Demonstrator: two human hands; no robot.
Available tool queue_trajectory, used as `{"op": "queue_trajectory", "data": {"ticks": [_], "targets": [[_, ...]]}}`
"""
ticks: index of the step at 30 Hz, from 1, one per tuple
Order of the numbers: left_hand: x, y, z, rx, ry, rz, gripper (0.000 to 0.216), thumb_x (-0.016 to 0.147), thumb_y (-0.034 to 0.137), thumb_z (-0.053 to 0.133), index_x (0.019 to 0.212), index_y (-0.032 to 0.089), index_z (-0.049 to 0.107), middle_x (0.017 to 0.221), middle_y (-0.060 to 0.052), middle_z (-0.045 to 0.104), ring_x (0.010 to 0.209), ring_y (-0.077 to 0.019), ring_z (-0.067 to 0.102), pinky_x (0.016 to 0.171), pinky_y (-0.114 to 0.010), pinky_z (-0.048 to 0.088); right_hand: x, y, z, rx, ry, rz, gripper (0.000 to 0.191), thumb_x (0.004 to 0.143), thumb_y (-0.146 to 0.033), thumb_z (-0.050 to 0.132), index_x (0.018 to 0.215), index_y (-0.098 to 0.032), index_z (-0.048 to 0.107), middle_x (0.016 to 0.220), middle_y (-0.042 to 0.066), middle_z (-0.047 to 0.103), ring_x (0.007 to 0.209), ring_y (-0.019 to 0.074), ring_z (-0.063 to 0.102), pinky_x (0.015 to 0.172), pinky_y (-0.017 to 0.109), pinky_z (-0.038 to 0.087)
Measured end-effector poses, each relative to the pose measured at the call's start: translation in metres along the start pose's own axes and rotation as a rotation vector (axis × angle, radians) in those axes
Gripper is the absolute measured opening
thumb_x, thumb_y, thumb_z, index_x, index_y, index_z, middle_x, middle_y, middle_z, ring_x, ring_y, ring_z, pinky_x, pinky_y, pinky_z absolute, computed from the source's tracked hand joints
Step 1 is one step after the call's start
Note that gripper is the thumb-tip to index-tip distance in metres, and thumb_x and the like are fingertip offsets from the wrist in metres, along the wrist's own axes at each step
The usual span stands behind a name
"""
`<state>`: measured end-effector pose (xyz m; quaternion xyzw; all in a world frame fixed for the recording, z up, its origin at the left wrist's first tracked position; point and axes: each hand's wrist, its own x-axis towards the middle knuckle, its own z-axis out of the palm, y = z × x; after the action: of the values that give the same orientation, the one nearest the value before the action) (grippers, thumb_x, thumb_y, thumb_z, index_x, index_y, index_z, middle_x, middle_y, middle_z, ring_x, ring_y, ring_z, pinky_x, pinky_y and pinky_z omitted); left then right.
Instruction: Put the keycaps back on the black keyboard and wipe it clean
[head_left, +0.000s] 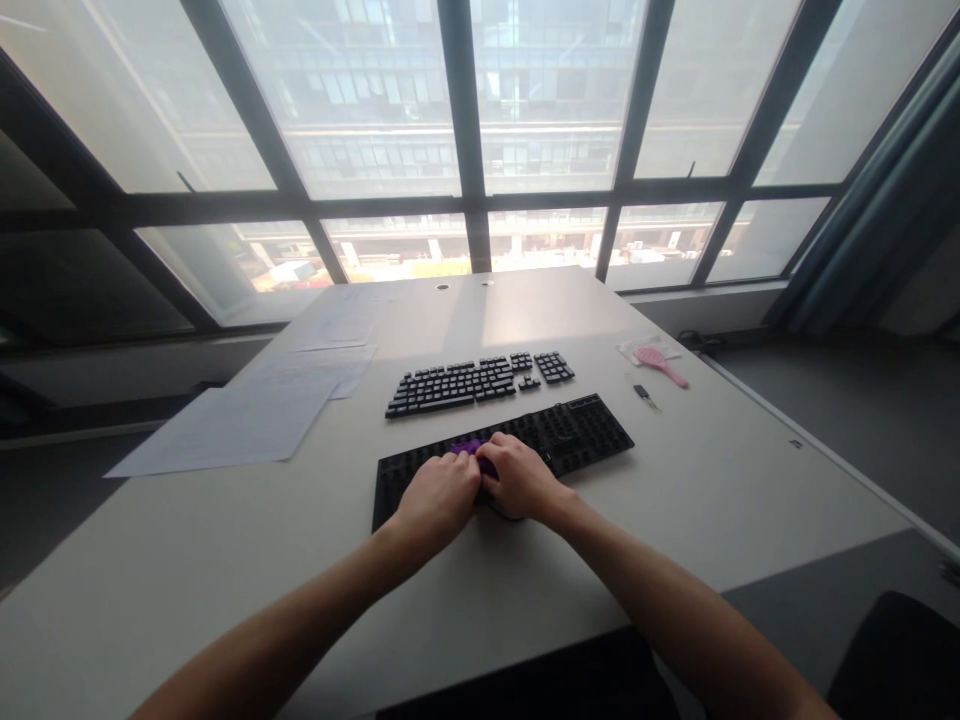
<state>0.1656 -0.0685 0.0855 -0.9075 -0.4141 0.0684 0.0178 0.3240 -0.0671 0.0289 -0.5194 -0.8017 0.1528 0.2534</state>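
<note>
A black keyboard base point(577, 430) with its keycaps off lies on the white table point(225, 560). Both hands rest on its middle. My left hand point(439, 495) and my right hand point(519, 478) are curled together round a small purple thing point(471, 447) that shows between the fingers. Behind the base, several black keycaps point(472, 382) are laid out in keyboard order on the table.
Sheets of white paper point(240, 420) lie at the left. A pink brush point(660, 362) on a clear bag and a small dark tool point(645, 394) lie at the right. Large windows stand behind the table, with a curtain point(877, 200) at the right.
</note>
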Motion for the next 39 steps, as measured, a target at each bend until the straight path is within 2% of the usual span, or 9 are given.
{"op": "queue_trajectory", "data": {"ticks": [6, 13, 18, 20, 23, 27, 30, 33, 39], "targets": [[-0.005, 0.010, 0.002, 0.097, 0.051, -0.005, 0.033, 0.088, 0.001, 0.043, 0.110, 0.006, 0.068, 0.101, -0.017, 0.071, 0.096, -0.0295, 0.065, 0.081, -0.040, 0.052, -0.001, -0.001, 0.000, 0.043, 0.017, -0.046, 0.019, 0.084, -0.015, 0.063, 0.101, -0.020, 0.069, 0.102, 0.006, 0.061, 0.099, 0.0199, 0.057, 0.088, 0.030, 0.046], [-0.005, 0.012, 0.003, 0.107, 0.054, -0.024, 0.035, 0.090, 0.000, 0.041, 0.115, 0.006, 0.065, 0.106, -0.017, 0.067, 0.098, -0.0292, 0.062, 0.079, -0.040, 0.051, -0.001, 0.001, 0.003, 0.087, 0.056, -0.078, 0.018, 0.080, -0.011, 0.062, 0.095, -0.018, 0.069, 0.095, 0.006, 0.061, 0.093, 0.0193, 0.059, 0.085, 0.029, 0.047], [-0.006, 0.012, 0.003, 0.044, 0.088, -0.059, 0.031, 0.094, 0.011, 0.045, 0.120, 0.007, 0.062, 0.113, -0.017, 0.067, 0.105, -0.0306, 0.060, 0.088, -0.044, 0.050, -0.001, -0.003, -0.006, 0.129, 0.100, -0.073, 0.023, 0.084, -0.013, 0.061, 0.105, -0.018, 0.069, 0.100, 0.006, 0.063, 0.093, 0.0189, 0.060, 0.087, 0.028, 0.048], [-0.005, 0.013, 0.004, -0.015, 0.172, -0.063, 0.037, 0.095, 0.020, 0.051, 0.129, 0.008, 0.058, 0.125, -0.019, 0.063, 0.117, -0.0319, 0.056, 0.098, -0.046, 0.047, -0.001, -0.006, -0.014, 0.149, 0.158, -0.044, 0.026, 0.087, -0.014, 0.060, 0.111, -0.020, 0.068, 0.104, 0.006, 0.065, 0.097, 0.0188, 0.061, 0.090, 0.029, 0.047], [0.000, 0.015, 0.006, -0.123, 0.336, 0.001, 0.055, 0.095, 0.029, 0.054, 0.147, 0.012, 0.042, 0.149, -0.018, 0.048, 0.139, -0.0311, 0.041, 0.114, -0.046, 0.036, -0.006, -0.005, -0.034, 0.151, 0.262, 0.015, 0.035, 0.087, -0.012, 0.058, 0.120, -0.021, 0.065, 0.111, 0.007, 0.065, 0.104, 0.0201, 0.060, 0.095, 0.031, 0.046], [0.009, 0.016, 0.014, -0.234, 0.412, 0.092, 0.075, 0.095, 0.038, 0.057, 0.158, 0.019, 0.021, 0.162, -0.015, 0.032, 0.149, -0.0308, 0.031, 0.119, -0.047, 0.031, -0.021, 0.016, -0.065, 0.070, 0.362, 0.114, 0.034, 0.085, -0.012, 0.057, 0.116, -0.022, 0.068, 0.108, 0.006, 0.066, 0.100, 0.0208, 0.061, 0.094, 0.033, 0.047], [0.021, 0.010, 0.025, -0.237, 0.364, 0.118, 0.089, 0.091, 0.053, 0.061, 0.159, 0.016, 0.018, 0.165, -0.018, 0.024, 0.153, -0.0331, 0.021, 0.123, -0.047, 0.025, -0.032, 0.042, -0.082, -0.010, 0.372, 0.193, 0.030, 0.085, -0.012, 0.056, 0.107, -0.021, 0.073, 0.103, 0.006, 0.065, 0.095, 0.0200, 0.061, 0.091, 0.032, 0.047], [0.037, -0.001, 0.033, -0.230, 0.228, 0.116, 0.102, 0.085, 0.067, 0.061, 0.160, 0.014, 0.017, 0.166, -0.021, 0.015, 0.154, -0.0378, 0.010, 0.123, -0.049, 0.019, -0.041, 0.061, -0.086, -0.070, 0.327, 0.241, 0.032, 0.086, -0.011, 0.055, 0.109, -0.021, 0.074, 0.106, 0.006, 0.063, 0.095, 0.0193, 0.061, 0.092, 0.032, 0.048], [0.060, -0.017, 0.035, -0.222, 0.011, 0.102, 0.124, 0.070, 0.074, 0.070, 0.161, 0.015, 0.009, 0.165, -0.027, 0.009, 0.153, -0.0456, 0.003, 0.121, -0.057, 0.014, -0.050, 0.065, -0.072, -0.253, 0.130, 0.096, 0.042, 0.088, -0.007, 0.052, 0.116, -0.029, 0.075, 0.123, 0.006, 0.059, 0.110, 0.0213, 0.054, 0.097, 0.034, 0.045]]}}
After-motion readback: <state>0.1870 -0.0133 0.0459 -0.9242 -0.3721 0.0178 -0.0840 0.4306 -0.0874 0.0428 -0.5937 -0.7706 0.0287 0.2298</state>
